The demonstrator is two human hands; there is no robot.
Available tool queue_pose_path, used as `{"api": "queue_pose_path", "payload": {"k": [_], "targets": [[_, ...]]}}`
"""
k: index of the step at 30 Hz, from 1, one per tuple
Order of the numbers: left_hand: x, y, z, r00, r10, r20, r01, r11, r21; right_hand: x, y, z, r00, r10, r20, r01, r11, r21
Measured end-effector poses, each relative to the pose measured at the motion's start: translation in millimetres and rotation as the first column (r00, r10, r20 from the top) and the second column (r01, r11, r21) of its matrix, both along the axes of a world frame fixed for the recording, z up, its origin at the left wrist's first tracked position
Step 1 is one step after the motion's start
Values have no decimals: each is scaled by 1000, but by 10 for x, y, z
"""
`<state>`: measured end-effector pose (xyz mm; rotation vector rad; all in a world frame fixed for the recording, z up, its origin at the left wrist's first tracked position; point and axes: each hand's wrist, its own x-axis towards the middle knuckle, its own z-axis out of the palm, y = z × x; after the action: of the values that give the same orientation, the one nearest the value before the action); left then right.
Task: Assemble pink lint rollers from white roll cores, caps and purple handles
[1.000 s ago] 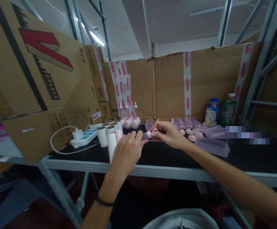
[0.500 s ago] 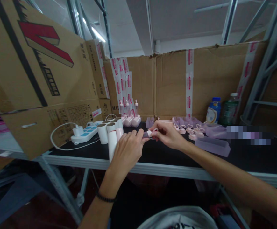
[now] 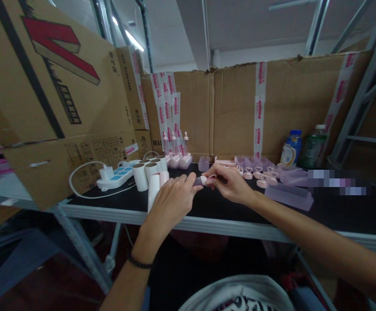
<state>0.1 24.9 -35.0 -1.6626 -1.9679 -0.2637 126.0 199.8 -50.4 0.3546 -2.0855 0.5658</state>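
Note:
My left hand is closed around a small grey-purple tube with a pale collar, which points right. Behind its knuckles stands a white and pink cylinder, partly covered; whether it joins the tube cannot be seen. My right hand pinches a small pink cap at the tube's right end, its fingertips hiding most of it. Both hands are above the black tabletop, near its front edge. Several pink heart-looped caps lie to the right of my right hand.
White tubes stand at left by a power strip. Pink-and-white assembled pieces sit behind. A purple translucent tray, a blue-capped bottle and a green bottle are at right. Cardboard walls the back.
The pink loop that showed by my right fingers is now mostly hidden in them. My fingers sit closer against the tube's end. The view has shifted slightly.

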Motion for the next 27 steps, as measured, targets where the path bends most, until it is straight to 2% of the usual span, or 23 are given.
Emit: {"api": "queue_pose_path", "payload": {"k": [9, 14, 27], "targets": [[-43, -5, -50, 998, -37, 44, 37, 999, 1, 9, 29, -23, 997, -55, -53, 63, 987, 148], [-78, -23, -83, 995, -75, 67, 77, 997, -26, 12, 37, -30, 996, -43, -72, 58, 972, 228], [-137, -163, 28, 922, -202, 329, 247, 964, -98, 3, 77, -168, 989, 5, -149, 57, 911, 408]]}}
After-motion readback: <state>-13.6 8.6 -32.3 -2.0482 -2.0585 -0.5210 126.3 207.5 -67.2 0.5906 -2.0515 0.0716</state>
